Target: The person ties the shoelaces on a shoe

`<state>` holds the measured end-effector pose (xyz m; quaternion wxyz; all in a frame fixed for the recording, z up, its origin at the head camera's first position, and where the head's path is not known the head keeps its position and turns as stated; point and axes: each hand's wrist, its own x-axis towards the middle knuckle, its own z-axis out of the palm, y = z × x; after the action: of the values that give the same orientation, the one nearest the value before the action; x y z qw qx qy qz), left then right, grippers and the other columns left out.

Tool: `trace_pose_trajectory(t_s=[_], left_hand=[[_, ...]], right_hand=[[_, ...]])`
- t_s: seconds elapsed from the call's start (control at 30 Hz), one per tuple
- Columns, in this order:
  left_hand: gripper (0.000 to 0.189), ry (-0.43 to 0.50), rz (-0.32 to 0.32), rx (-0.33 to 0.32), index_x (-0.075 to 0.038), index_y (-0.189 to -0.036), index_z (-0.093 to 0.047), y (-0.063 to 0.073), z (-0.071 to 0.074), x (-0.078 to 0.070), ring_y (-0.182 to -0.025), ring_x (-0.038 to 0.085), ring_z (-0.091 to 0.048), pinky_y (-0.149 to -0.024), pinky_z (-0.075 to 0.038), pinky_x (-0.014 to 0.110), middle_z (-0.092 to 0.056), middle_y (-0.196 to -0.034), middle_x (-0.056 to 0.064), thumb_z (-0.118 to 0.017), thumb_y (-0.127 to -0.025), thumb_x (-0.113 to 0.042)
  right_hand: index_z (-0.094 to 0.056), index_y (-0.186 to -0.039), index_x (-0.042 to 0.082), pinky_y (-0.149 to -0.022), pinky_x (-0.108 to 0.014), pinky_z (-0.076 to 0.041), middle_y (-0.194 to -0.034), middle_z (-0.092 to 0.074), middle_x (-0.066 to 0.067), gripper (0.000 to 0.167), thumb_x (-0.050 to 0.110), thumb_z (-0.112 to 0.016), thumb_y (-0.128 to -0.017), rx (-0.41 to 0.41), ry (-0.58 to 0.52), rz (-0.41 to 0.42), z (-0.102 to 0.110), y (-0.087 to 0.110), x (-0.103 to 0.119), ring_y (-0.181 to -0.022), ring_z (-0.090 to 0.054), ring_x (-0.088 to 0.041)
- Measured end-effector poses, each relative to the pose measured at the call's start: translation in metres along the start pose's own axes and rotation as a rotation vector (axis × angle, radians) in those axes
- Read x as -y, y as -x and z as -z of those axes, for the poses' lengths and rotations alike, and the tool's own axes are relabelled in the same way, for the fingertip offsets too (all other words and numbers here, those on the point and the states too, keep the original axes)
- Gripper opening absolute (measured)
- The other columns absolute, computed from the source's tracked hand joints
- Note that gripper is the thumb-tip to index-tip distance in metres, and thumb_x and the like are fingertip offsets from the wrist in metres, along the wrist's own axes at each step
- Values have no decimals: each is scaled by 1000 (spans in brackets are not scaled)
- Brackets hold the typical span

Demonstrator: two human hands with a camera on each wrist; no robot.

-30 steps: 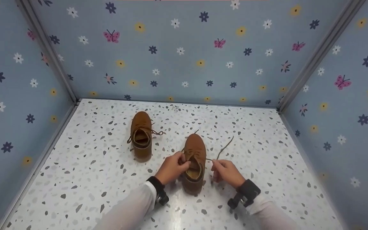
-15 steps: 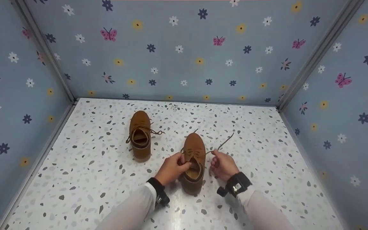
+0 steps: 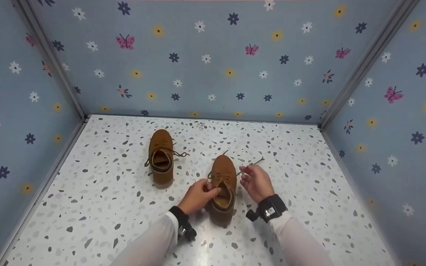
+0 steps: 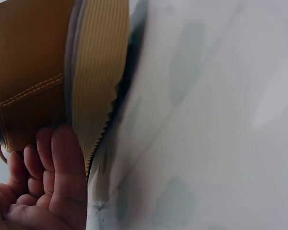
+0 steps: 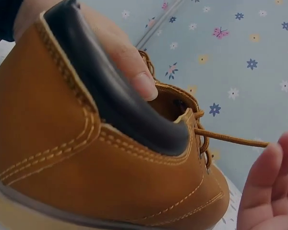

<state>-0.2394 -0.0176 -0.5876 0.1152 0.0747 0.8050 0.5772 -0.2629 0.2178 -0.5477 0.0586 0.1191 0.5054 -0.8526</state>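
Note:
A brown lace-up shoe (image 3: pixel 223 164) stands between the two hands on the speckled surface, toe pointing away. My left hand (image 3: pixel 198 195) grips its left side, thumb over the collar into the opening, as the right wrist view shows. Beneath, the curled fingers (image 4: pixel 67 158) lie against the shoe's side, just above the ribbed sole. At the right side, my right hand (image 3: pixel 258 183) holds the shoelace (image 5: pixel 230 138), which stretches from the top eyelets to the fingertips. The lace's loose end (image 3: pixel 259 160) shows beyond that hand. The right thumb is hidden in the right wrist view.
A matching shoe (image 3: pixel 161 138) stands to the left and farther back, its lace (image 3: pixel 179 153) hanging out to its right. Blue flowered panels (image 3: pixel 198 66) enclose the white speckled surface (image 3: pixel 124 192) at the back and on both sides.
The right hand has moved forward and slightly left, closer to the shoe, along the lace. The lace's far end has drawn in toward the hand. The left hand keeps its hold.

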Motion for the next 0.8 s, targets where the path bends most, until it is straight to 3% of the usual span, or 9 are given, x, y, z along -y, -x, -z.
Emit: trace_pose_trajectory(t_s=[0.13,0.2,0.33,0.43,0.6,0.7,0.8], left_hand=[[43,71,76,32,-9,-99,-63,-7,4,3,-79,15,-60,-69,-51,28,-62,-90,1,-78,-90,-48],[46,166,133,64,-8,-101,-64,-10,5,2,-75,15,-62,-67,-54,28,-64,-88,2,-76,-91,-51],[47,423,291,104,-11,-91,-59,-20,6,-3,-64,13,-58,-59,-53,29,-60,-78,0,-65,-98,-57],[49,495,353,93,-14,-82,-55,-28,5,-7,-59,12,-53,-55,-48,28,-55,-72,-3,-56,-101,-59],[37,425,298,95,-14,-78,-57,-33,5,-11,-57,10,-52,-53,-48,26,-54,-66,-3,-58,-105,-40],[26,444,275,95,-13,-78,-59,-33,6,-14,-58,10,-51,-54,-48,26,-53,-66,-3,-58,-102,-24],[21,385,240,50,-11,-78,-56,-33,8,-18,-62,13,-52,-57,-48,28,-54,-71,-1,-56,-98,-18]], right_hand=[[-56,-94,17,-65,-24,-52,-88,-71,-1,14,17,-49,-106,37,-23,-1,-3,3,4,-69,-59,-10],[-57,-91,16,-63,-24,-52,-83,-70,0,16,16,-49,-105,52,-35,-13,-4,4,5,-66,-59,-9],[-60,-93,13,-62,-24,-51,-77,-68,2,15,15,-51,-104,58,-19,-40,-5,3,6,-64,-59,-8],[-62,-99,10,-63,-25,-51,-78,-66,2,10,17,-56,-104,43,34,-52,-6,2,6,-65,-59,-8],[-59,-107,9,-65,-26,-51,-81,-62,2,9,17,-57,-105,29,115,-63,-6,2,4,-68,-59,-9],[-55,-108,9,-67,-27,-51,-82,-62,2,7,16,-54,-106,31,129,-51,-8,3,4,-69,-59,-10],[-53,-110,10,-72,-30,-55,-89,-67,-2,6,15,-52,-106,21,153,-30,-8,3,5,-76,-64,-14]])
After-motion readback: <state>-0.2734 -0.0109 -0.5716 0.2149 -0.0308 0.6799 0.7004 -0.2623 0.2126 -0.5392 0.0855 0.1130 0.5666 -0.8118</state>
